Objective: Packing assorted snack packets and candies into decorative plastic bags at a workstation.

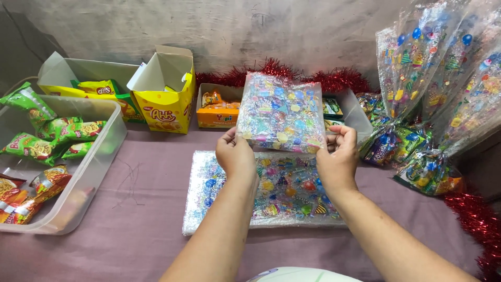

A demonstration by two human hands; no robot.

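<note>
My left hand [236, 154] and my right hand [338, 156] hold up a clear plastic gift bag [280, 112] printed with colourful party shapes, each pinching a lower corner. The bag hangs upright above a flat stack of the same printed bags [284, 196] lying on the mauve tablecloth [141, 209]. Both forearms reach in from the bottom edge.
A clear tub [99, 156] of green and orange snack packets sits at left. Yellow cartons [167, 104] and an orange sweets box [218, 112] stand at the back. Filled, tied gift bags [433, 104] lean at right. Red tinsel [334, 78] runs along the wall and right edge.
</note>
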